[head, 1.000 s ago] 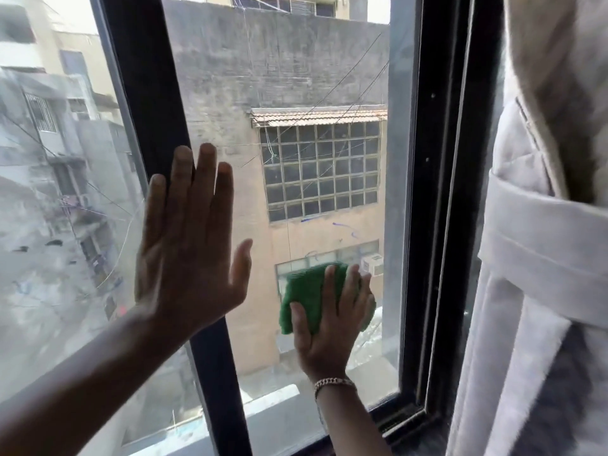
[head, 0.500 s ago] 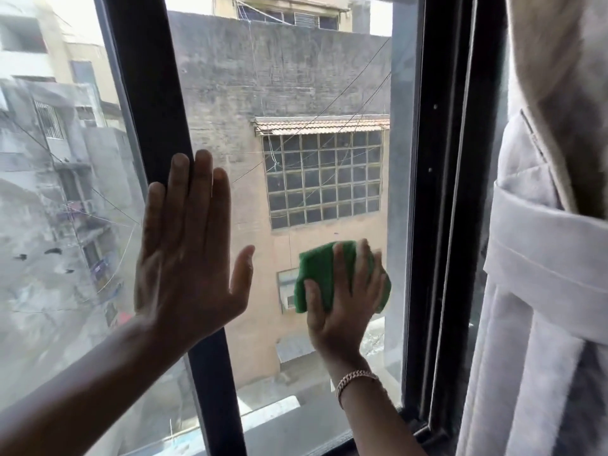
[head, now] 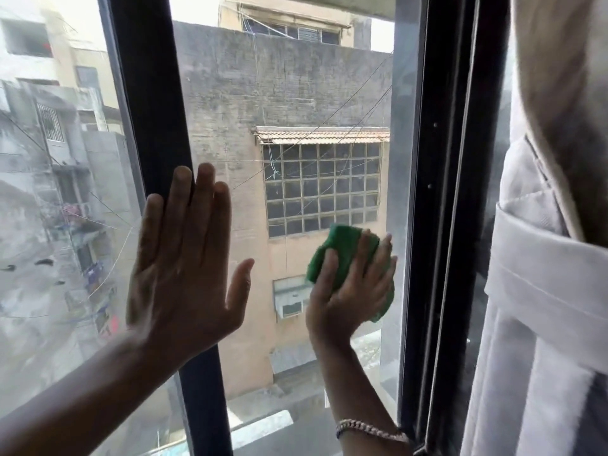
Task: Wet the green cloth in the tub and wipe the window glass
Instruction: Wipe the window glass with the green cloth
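Note:
My right hand (head: 353,287) presses a folded green cloth (head: 342,248) flat against the window glass (head: 296,93), low in the right pane beside the black frame. Most of the cloth lies under my palm and fingers; its top left corner sticks out. My left hand (head: 184,268) is spread flat, fingers apart, on the black centre bar (head: 148,93) and the glass beside it, holding nothing. No tub is in view.
The black right frame (head: 441,192) stands just right of the cloth. A pale curtain (head: 552,291) with a tie-back hangs at the far right. The left pane (head: 49,192) looks hazy and smeared. Buildings show through the glass.
My right hand has slid the green cloth upward and to the right on the right pane, closer to the frame. My left hand stays flat on the centre bar.

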